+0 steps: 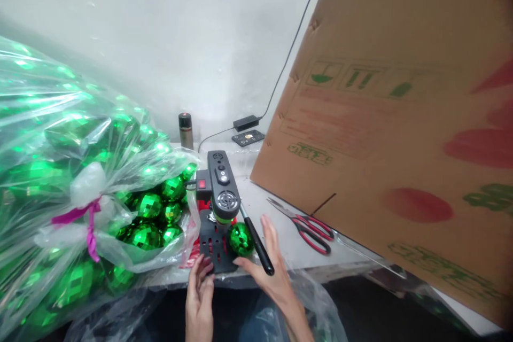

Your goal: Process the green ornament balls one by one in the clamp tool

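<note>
A black bench machine [225, 181] with a red switch, round grilles and a slotted base plate [216, 251] stands at the front edge of the table. Its lever with a black handle [260, 246] slants down to the right. Beside the base, a shiny green faceted ball [241, 239] rests under the machine's head. My left hand [200, 296] is by the plate's front left corner, fingers loosely bent and holding nothing visible. Behind the lever handle, my right hand [270, 270] is spread, its thumb close to the ball and its palm partly covered by the handle.
At left, a big clear plastic bag [90, 187] of green balls [148, 206] is tied with a pink ribbon. Scissors [304, 227] lie right of the machine. A large cardboard box [380, 117] leans at right. Behind are a dark canister [185, 128], a phone [247, 138] and a power adapter [246, 122].
</note>
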`<state>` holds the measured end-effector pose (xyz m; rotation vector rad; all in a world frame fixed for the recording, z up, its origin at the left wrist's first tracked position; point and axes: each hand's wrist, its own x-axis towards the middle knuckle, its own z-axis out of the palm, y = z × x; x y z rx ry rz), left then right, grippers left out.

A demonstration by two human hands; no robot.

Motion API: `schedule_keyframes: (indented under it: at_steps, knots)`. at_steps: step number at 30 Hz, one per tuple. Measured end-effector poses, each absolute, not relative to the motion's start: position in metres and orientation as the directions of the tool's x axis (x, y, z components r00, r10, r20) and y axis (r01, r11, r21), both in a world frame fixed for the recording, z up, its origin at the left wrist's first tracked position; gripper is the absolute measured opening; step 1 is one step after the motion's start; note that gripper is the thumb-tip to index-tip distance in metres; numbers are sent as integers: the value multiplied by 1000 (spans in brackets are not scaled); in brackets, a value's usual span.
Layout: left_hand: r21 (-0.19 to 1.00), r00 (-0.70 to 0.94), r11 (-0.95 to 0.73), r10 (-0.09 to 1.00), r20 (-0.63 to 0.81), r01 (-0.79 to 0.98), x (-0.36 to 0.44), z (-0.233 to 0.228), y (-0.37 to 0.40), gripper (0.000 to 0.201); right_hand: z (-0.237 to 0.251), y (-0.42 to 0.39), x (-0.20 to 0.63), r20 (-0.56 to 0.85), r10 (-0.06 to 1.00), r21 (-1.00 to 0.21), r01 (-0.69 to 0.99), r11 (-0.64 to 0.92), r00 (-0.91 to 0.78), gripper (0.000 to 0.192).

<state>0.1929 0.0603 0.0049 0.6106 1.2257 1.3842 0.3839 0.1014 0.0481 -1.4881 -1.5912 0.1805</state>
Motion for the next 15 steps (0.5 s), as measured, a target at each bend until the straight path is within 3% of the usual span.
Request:
schedule_keyframes:
  at_steps: [3,6,15]
  knots:
    - [910,-149,221,946,-287,-351,200,3,57,54,27,109,386,285,954,-737,658,154,96,90]
    - [918,-121,223,954,-275,-327,202,7,61,53,30,116,389,146,984,-807,588,59,102,81]
    - [993,161,88,984,-75,-76,187,43,70,59,60,76,377,-6,987,-864,496,-88,163,86]
